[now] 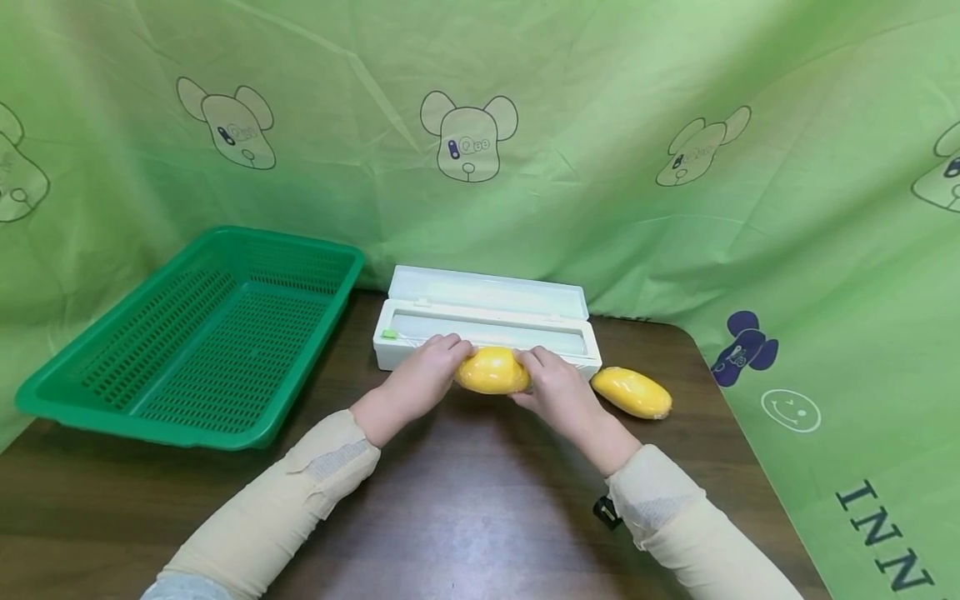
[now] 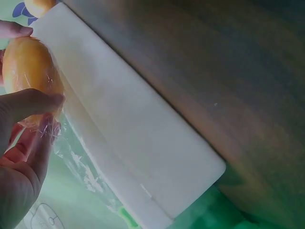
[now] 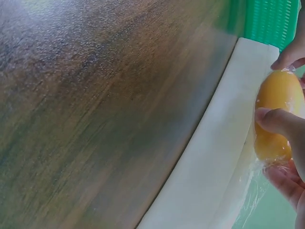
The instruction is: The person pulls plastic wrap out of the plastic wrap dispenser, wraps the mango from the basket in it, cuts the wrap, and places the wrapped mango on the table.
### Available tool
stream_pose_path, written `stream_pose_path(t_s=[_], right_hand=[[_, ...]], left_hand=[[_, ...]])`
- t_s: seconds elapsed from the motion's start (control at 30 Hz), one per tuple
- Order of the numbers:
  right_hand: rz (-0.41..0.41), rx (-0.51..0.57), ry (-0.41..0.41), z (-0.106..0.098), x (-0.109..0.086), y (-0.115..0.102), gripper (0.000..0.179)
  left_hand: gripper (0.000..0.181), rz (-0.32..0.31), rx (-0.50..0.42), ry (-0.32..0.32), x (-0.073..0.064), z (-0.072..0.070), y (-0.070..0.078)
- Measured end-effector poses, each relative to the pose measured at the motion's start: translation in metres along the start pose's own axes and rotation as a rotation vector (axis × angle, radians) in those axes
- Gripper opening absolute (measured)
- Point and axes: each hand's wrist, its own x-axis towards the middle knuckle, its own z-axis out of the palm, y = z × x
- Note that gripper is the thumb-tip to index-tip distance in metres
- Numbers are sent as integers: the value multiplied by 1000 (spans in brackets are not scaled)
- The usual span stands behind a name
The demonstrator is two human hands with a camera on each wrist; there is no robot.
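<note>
A smooth yellow mango (image 1: 491,371) is held between both hands, just above the front edge of a white cling film dispenser (image 1: 392,360). My left hand (image 1: 427,375) grips its left end, thumb and fingers pinching film there in the left wrist view. At the other end, my right hand (image 1: 558,396) holds it with the thumb (image 3: 269,119) pressed across its side. Clear cling film (image 2: 86,171) covers the mango and trails in wrinkles along the dispenser. The dispenser's lid (image 1: 487,287) stands raised at the back.
A second yellow mango (image 1: 633,392), in shiny film, lies right of the dispenser. The large green basket (image 1: 258,437) occupies the table's left side. A small black object (image 1: 606,512) sits by the right wrist. Green printed cloth (image 1: 585,208) hangs behind the brown table (image 1: 480,517).
</note>
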Motion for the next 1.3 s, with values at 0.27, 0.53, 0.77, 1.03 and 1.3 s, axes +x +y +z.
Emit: stream_pose_path(t_s=[0.27,0.53,0.77,1.03,1.3], right_hand=[[-32,-1,4,9,-5,2,61],[-19,7,-17,15,-7,3,59],[1,11,-55,19,-7,3,59],[50,30,-137,19,-4,2,58],[72,34,-189,20,-4,1,53]], left_hand=[[29,-25,-16,-30,-5,7,-2],[28,-41,-13,-51,-6,13,-3],[23,-56,-15,-104,-4,14,-4],[18,-96,-31,-155,-1,15,-3],[12,-140,-87,-179,-2,18,-5]])
